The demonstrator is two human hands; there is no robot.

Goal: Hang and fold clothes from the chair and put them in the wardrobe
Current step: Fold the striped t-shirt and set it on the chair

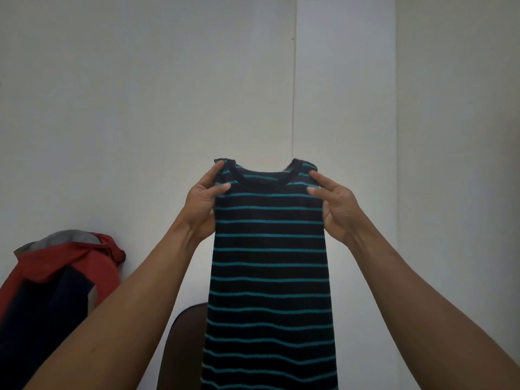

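Observation:
A black top with thin teal stripes (270, 263) hangs straight down in front of me, its neckline facing me and its hem below the frame's edge. My left hand (204, 201) pinches its left shoulder between thumb and fingers. My right hand (333, 205) pinches the right shoulder the same way. Both arms reach up and forward, and the top is narrow, as if its sides are folded behind. Part of a dark brown chair back (184, 342) shows behind the top at the lower middle.
A pile of clothes (56, 280) in red, grey and dark navy sits at the lower left against the pale wall (140, 108). A white panel (346, 80) with vertical edges stands to the right of the middle.

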